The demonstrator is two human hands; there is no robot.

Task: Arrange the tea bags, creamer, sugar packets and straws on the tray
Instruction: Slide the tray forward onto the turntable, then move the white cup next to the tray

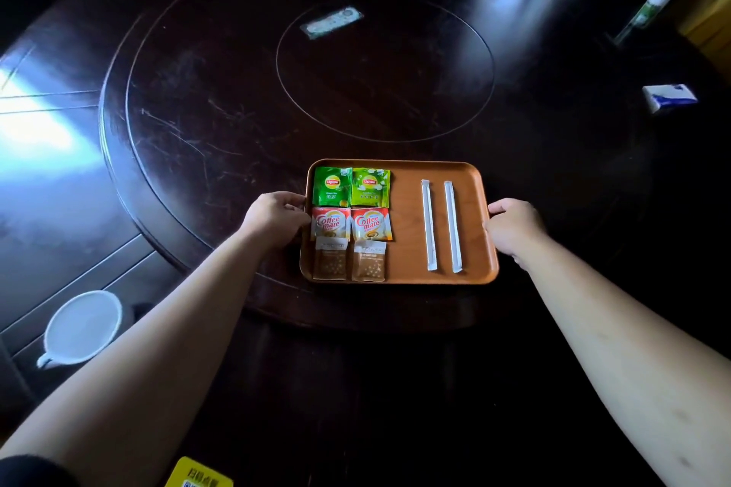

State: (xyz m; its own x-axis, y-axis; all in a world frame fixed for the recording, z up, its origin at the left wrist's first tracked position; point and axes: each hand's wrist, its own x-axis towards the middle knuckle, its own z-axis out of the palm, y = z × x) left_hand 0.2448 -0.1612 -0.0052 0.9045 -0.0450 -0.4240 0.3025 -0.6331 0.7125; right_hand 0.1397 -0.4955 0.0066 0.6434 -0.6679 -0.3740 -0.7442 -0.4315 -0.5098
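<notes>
A person is gripping an orange-brown tray [399,278] by its two short sides, the left hand [274,212] curled over the left rim and the right hand [513,225] curled over the right rim, on a dark, round wooden counter [205,123]. Both hands are closing only on the tray's edges, fingers wrapping the lip, with nothing else in their hold.

Eight items are lying flat between the hands. Just beside the left hand, six packets are sitting in three rows of two: two green Lipton tea bags [332,186] at the far end, two red-and-white Coffee-mate creamer packets [330,225] in the middle row, and two brown-and-white sugar packets [330,259] at the near end. The rows are touching or slightly overlapping one another, and the sugar packets are looking crinkled, their print too blurred to read. Nearer the right hand, two white paper-wrapped straws [429,225] are lying parallel, a little apart, running lengthwise from far to near.

The tray is rectangular with rounded corners and a low raised rim, and a bare strip of it is showing between the packets and the straws.

Well beyond the left hand, off the counter's edge, one white cup [83,328] is resting; far past the right hand, one white-and-blue pack [669,97] is lying on the counter.
</notes>
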